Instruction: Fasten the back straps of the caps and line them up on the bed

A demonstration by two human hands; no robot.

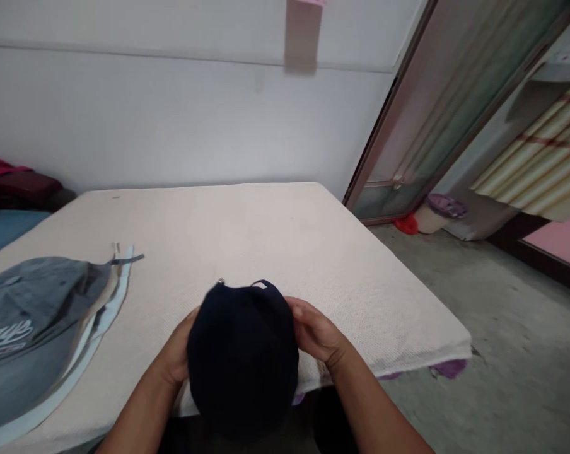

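Holding the dark cap [243, 356] at the near edge of the white cloth [247, 230], the left hand [177, 350] and right hand [317, 331] grasp its sides. It is probably light and soft, so gentle side pressure should be enough.

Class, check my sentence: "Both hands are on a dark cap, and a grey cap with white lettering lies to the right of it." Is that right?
Not quite: the white-lettered grey cap lies to the left of the dark cap, as the head view shows. The left hand and right hand are indeed both on the dark cap.
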